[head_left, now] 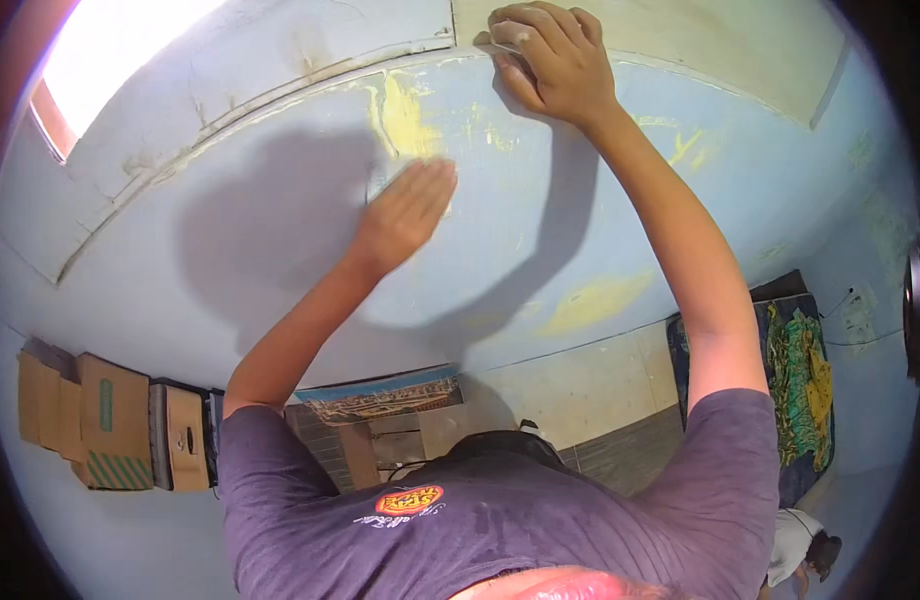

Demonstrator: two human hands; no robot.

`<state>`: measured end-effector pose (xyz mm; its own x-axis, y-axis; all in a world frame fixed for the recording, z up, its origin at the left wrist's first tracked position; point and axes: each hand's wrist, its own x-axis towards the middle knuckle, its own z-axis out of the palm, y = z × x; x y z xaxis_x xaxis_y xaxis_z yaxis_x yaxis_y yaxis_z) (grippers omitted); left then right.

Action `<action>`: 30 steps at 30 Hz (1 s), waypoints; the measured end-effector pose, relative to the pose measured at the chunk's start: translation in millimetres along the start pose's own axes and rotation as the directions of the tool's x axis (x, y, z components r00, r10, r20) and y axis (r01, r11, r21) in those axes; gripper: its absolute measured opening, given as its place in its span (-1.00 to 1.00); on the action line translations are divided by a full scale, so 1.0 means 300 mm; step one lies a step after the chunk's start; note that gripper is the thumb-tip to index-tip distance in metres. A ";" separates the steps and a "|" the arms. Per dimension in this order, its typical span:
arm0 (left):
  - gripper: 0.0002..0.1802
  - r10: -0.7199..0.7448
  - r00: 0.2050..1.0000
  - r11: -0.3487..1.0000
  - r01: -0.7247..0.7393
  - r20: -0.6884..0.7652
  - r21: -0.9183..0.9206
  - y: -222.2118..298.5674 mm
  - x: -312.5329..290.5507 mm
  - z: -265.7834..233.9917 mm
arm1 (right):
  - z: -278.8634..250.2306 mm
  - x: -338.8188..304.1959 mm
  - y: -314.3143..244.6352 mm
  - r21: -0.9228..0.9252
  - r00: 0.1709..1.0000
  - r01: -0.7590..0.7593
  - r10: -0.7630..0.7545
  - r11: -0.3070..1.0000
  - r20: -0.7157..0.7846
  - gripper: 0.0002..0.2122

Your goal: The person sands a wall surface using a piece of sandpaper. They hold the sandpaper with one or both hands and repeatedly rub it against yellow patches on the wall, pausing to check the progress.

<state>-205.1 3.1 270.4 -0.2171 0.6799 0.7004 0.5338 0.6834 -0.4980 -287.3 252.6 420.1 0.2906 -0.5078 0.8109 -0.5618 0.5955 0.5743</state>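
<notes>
A light blue wall (470,240) fills most of the view, bending at the rim; over its lower middle comes the wearer's dark T-shirt (560,520), with a small red and yellow print on the chest; a broad shadow (270,220) of the head and arms falls across the blue surface; along the top right lies a pale greenish panel (710,60), and at the top left a whitish band (270,50) with a cracked, chipped lower edge; a bright opening (120,60) glares in the upper left corner.

At the right stands a dark blue bed-like surface (682,358) with a crumpled green and yellow cloth (798,400) on it; at the lower left, brown cardboard boxes (115,400) sit side by side; near the bottom middle lies a wide printed picture (380,398); another person in white (795,540) is partly visible at the lower right.

The main yellow patch (408,115) is high on the wall, just above the left hand (410,210) and left of the right one; a fainter yellow patch (598,303) sits lower; the left hand is flat, fingers extended and close together, slightly blurred; the right hand (552,58) is curled at the panel's lower edge, with whitish matter (521,38) at its fingers; whether it grips anything, I cannot tell.
</notes>
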 end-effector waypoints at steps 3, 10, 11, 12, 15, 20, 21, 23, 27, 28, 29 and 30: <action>-0.60 0.111 0.990 0.994 -0.110 0.087 -0.012 0.015 -0.066 0.009 | -0.003 0.002 0.000 0.007 1.000 -0.005 0.005 1.000 0.027 -0.82; -0.60 0.144 0.988 0.987 -0.140 -0.049 0.082 -0.222 0.148 -0.166 | -0.001 -0.008 0.006 0.037 0.999 -0.031 0.030 0.999 0.033 -0.78; -0.59 0.112 0.990 0.991 -0.104 -0.083 0.089 -0.231 0.165 -0.179 | 0.003 -0.009 0.008 0.021 0.999 -0.019 0.019 1.000 0.030 -0.77; -0.60 0.107 0.991 0.990 -0.099 -0.076 0.103 -0.216 0.158 -0.167 | 0.005 -0.012 0.011 0.017 1.000 -0.018 0.017 1.000 0.026 -0.77; -0.60 0.109 0.994 0.993 -0.108 -0.011 0.055 -0.107 0.045 -0.071 | -0.005 -0.005 -0.001 0.028 0.998 -0.041 0.040 0.999 0.037 -0.77; -0.58 0.168 0.982 0.984 -0.162 0.085 -0.077 -0.021 -0.070 0.007 | 0.000 -0.010 0.002 0.025 0.999 -0.037 0.036 0.999 0.025 -0.77; -0.60 0.176 0.981 0.982 -0.169 0.085 -0.079 -0.029 -0.056 -0.012 | 0.000 -0.008 0.000 0.016 0.999 -0.036 0.036 0.999 0.015 -0.77; -0.60 0.108 0.994 0.992 -0.109 0.016 0.057 -0.100 0.014 -0.064 | -0.002 -0.016 0.005 0.037 0.999 -0.042 0.041 0.998 0.022 -0.76; -0.55 0.058 0.991 0.984 -0.037 -0.120 0.173 -0.241 0.192 -0.206 | -0.014 -0.010 0.008 0.043 0.998 -0.042 0.040 0.998 0.040 -0.72; -0.54 0.063 0.993 0.989 -0.048 -0.104 0.141 -0.229 0.176 -0.194 | -0.014 -0.014 0.002 0.041 0.998 -0.043 0.042 0.998 0.039 -0.71; -0.53 0.070 0.993 0.992 -0.059 -0.094 0.110 -0.212 0.158 -0.162 | -0.015 -0.013 0.002 0.033 0.999 -0.041 0.040 0.999 0.036 -0.70; -0.53 0.079 0.993 0.994 -0.072 -0.084 0.081 -0.195 0.138 -0.126 | -0.016 -0.011 0.005 0.026 0.999 -0.039 0.038 0.999 0.031 -0.69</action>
<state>-214.3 -19.0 347.9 -0.1053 0.7069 0.6994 0.4800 0.6521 -0.5868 -285.4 258.1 418.9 0.2449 -0.5043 0.8281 -0.5925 0.5983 0.5395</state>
